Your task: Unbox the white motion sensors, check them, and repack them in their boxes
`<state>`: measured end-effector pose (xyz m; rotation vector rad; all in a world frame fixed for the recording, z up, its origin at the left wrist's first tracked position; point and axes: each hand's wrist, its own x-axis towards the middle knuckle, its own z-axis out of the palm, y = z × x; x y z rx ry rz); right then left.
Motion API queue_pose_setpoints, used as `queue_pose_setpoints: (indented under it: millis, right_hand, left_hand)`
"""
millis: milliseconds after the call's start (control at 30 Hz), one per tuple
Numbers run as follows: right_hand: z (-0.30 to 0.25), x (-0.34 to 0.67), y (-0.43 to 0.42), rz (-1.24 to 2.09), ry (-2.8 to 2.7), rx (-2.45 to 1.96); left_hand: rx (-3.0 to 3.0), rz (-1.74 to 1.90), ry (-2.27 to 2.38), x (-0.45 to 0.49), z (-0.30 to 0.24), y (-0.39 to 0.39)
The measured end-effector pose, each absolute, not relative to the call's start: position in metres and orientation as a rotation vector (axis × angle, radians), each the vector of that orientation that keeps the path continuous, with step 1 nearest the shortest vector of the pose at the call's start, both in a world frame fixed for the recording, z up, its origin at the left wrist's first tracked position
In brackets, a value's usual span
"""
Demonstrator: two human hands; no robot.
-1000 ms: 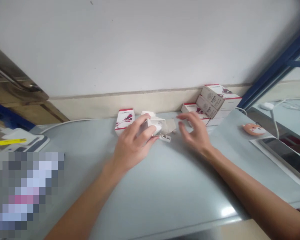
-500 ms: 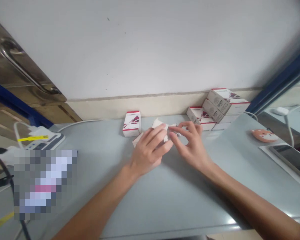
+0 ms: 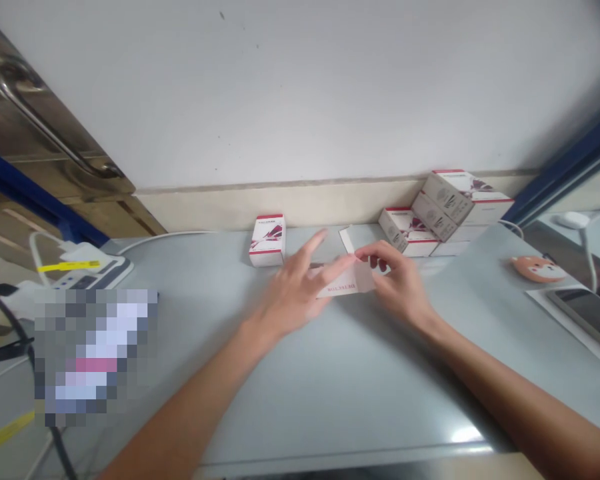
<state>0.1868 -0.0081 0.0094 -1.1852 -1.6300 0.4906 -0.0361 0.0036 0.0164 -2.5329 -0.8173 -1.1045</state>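
Observation:
A small white carton with red "DETECTOR" lettering, upside down to me, lies between my hands in the middle of the table. Its right end is open, with a narrow white flap sticking up at the back. My left hand grips the carton from the left, the index finger along its top and the thumb low at the front; other fingers stretch forward. My right hand pinches the carton's right end by the flaps, thumb and index finger close together. What is inside the carton is hidden.
A closed white-and-red box stands behind my left hand. Several similar boxes are stacked against the wall at right. An orange animal-faced object and a phone lie far right. A power strip with cables sits left.
The carton has turned so its lettered side shows. My left hand's fingers have spread out from over it, and my right hand has moved onto its right end.

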Motion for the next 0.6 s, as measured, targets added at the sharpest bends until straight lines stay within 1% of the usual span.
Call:
queue_pose_setpoints:
  millis: [67,133,200,300,433,600]
  right_hand:
    - [0.01,0.191,-0.004,0.471,-1.637,-1.19]
    - [0.011,0.197,0.003,0.427,-1.606,-1.225]
    - [0.014,0.206,0.008,0.388,-1.543,-1.269]
    - [0.018,0.215,0.012,0.398,-1.474,-1.298]
    - [0.023,0.216,0.01,0.468,-1.349,-1.188]
    - [0.032,0.216,0.011,0.434,-1.203,-1.05]
  left_hand:
    - [-2.596,-0.941,-0.947,-0.039,0.017,0.003]
    - [-2.619,-0.88,-1.043,-0.042,0.019,0.003]
    - [-2.619,-0.94,-1.115,-0.043,0.019,0.005]
    - [-2.612,-1.096,-1.093,-0.045,0.019,0.009]
    - [-2.55,-1.271,-1.061,-0.045,0.019,0.01]
    - [-2.541,-1.383,-1.345,-0.042,0.017,0.009]
